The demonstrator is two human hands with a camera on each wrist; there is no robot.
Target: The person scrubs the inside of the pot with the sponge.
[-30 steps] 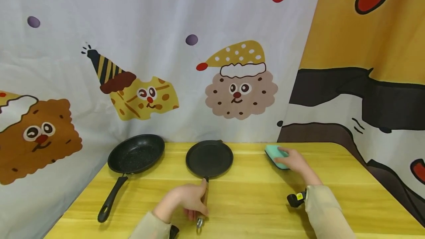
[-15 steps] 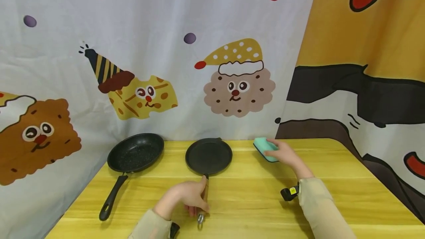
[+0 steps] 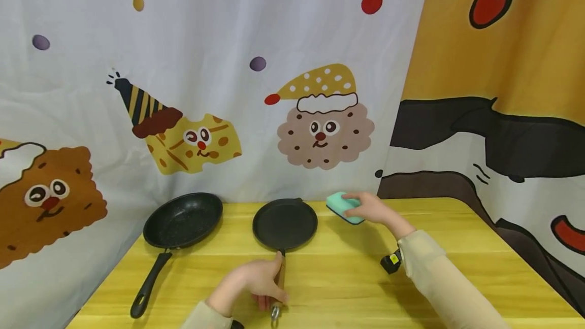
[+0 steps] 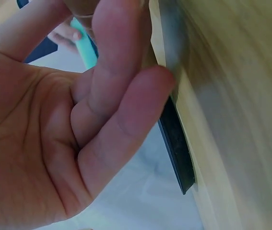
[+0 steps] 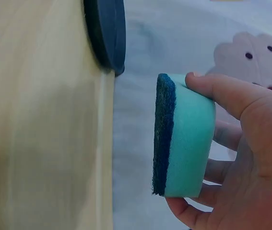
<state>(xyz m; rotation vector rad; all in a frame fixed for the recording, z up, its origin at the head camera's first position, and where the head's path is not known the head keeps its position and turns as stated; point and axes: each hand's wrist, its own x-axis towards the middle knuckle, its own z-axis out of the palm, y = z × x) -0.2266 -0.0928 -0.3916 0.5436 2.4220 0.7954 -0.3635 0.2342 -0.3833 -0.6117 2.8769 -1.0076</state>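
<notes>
My right hand (image 3: 372, 208) grips a mint-green sponge (image 3: 344, 208) by its sides, to the right of a flat black pan (image 3: 285, 223). In the right wrist view the sponge (image 5: 191, 139) is clear of the table, its dark blue scouring side (image 5: 163, 136) turned toward the tabletop. My left hand (image 3: 260, 279) holds the pan's wooden handle (image 3: 281, 273), thumb along it and fingers beneath. Up close in the left wrist view, the curled fingers (image 4: 121, 115) hide most of the handle, and the pan's black rim (image 4: 178, 143) shows beyond them.
A deeper black frying pan (image 3: 184, 220) sits at the left, its black handle (image 3: 151, 283) pointing toward the front. The yellow wooden table (image 3: 347, 278) meets a cartoon-printed curtain (image 3: 256, 166) along its back edge.
My right hand has lifted the sponge off the table and carried it left toward the flat pan. The left hand keeps its hold on the handle.
</notes>
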